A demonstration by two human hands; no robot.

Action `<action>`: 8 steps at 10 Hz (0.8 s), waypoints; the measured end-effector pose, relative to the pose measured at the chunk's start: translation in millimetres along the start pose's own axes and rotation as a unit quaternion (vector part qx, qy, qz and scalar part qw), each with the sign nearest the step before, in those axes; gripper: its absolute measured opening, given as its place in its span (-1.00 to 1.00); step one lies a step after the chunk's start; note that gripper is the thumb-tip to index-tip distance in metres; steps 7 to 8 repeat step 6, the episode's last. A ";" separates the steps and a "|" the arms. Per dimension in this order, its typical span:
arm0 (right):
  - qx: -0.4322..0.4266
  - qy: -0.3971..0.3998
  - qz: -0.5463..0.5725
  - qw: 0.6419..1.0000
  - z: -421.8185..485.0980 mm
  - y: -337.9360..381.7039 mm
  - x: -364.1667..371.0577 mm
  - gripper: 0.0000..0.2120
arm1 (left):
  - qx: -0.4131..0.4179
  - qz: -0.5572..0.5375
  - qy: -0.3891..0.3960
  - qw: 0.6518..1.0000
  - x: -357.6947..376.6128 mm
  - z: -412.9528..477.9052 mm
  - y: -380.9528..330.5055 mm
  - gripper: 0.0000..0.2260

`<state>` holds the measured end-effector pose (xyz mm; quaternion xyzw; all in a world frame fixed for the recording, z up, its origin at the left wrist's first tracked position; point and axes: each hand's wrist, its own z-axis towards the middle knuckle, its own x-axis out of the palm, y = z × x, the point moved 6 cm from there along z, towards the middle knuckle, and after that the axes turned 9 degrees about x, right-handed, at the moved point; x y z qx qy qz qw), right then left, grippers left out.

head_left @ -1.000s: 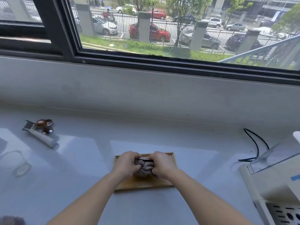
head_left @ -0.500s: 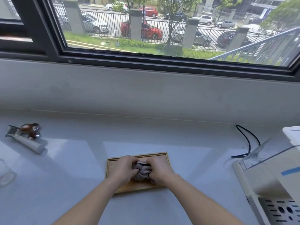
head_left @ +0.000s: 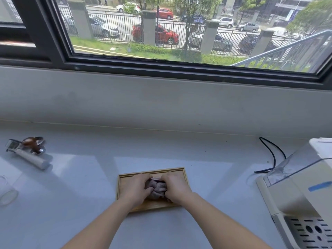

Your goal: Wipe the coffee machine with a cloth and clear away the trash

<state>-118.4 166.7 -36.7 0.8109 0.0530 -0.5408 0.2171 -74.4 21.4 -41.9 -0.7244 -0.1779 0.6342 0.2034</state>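
Cloth (head_left: 156,189) (bunched, grey) gripped between our left hand (head_left: 135,189) and right hand (head_left: 177,188), over wooden tray (head_left: 181,172); coffee machine (head_left: 303,191) well to the right.

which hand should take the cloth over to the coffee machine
Probably the right hand: it grips the cloth, as the left hand does, but the coffee machine stands on its side.

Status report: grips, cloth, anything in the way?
Left grip, right grip both clutch bunched grey cloth over rectangular wooden tray. White coffee machine at right, untouched. Nothing between them.
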 end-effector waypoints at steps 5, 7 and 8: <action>0.005 -0.022 0.042 0.999 -19.3 -3.2 -11.5 -0.54 | -0.025 0.003 0.021 0.999 -9.9 -21.9 -7.7 -0.47; 0.022 -0.024 0.051 0.998 -24.2 -5.2 -18.7 -0.55 | -0.026 0.022 0.008 0.999 -17.0 -23.9 -12.0 -0.49; 0.022 -0.024 0.051 0.998 -24.2 -5.2 -18.7 -0.55 | -0.026 0.022 0.008 0.999 -17.0 -23.9 -12.0 -0.49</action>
